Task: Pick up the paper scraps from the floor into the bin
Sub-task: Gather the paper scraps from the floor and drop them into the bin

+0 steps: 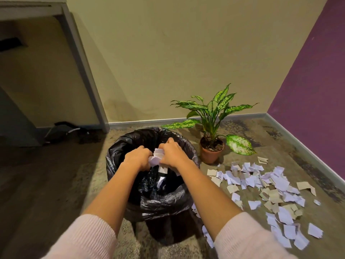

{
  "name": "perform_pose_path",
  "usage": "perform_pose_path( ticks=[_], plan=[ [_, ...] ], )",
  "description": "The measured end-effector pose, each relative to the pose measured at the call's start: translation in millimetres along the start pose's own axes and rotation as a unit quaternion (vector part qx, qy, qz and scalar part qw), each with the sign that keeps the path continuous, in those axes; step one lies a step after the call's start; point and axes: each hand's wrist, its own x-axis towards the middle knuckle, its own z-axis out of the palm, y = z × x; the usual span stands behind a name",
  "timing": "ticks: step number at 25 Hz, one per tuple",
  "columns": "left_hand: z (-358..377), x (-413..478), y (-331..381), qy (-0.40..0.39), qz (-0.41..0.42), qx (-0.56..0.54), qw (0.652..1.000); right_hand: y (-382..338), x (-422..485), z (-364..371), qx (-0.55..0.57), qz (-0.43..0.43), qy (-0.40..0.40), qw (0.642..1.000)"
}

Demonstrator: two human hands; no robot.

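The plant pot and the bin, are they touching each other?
Apart. The head view shows a strip of bare floor between the plant pot and the bin, whose black liner stops short of the pot's side.

Both forearms were bare; the left hand and right hand wore nothing, pale pink ribbed sleeves pushed up.

Both hands, left and right, around a paper wad above the lined bin.
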Motion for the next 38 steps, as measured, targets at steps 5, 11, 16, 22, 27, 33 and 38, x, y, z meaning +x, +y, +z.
perform_pose_path(
  ticks=[5, 11, 16, 22, 27, 33, 38],
  plan=[
    [6.0, 0.6, -4.8, -0.012, -0.009, 0.012, 1.0, 2.3, 0.7, 6.0, -0.015, -0.007, -0.026, 1.0],
    [-4.0, -3.3, 4.3, 0.018, -0.006, 0.016, 1.0, 6.3, -10.3, -10.6, -0.013, -0.017, -0.005, 1.0],
    [-24.9, -16.7, 48.9, 0.071, 0.026, 0.019, 0.997, 29.9, -36.3, -41.7, -0.015, -0.02, 0.053, 0.998],
    [-41.8, -23.5, 90.9, 0.134, 0.054, 0.018, 0.989, 50.9, -61.0, -67.5, -0.001, -0.007, 0.117, 0.993],
    [-42.5, -36.7, 158.6, 0.17, 0.108, 0.016, 0.979, 104.8, -105.8, -83.1, -0.007, 0.04, 0.136, 0.99],
    [-5.2, -40.5, 236.9, 0.195, 0.185, 0.031, 0.963, 171.5, -155.4, -69.9, -0.016, 0.113, 0.125, 0.986],
    [67.1, -41.6, 265.4, 0.092, 0.203, 0.028, 0.975, 215.8, -188.9, -17.4, 0.019, 0.167, 0.072, 0.983]
  ],
)
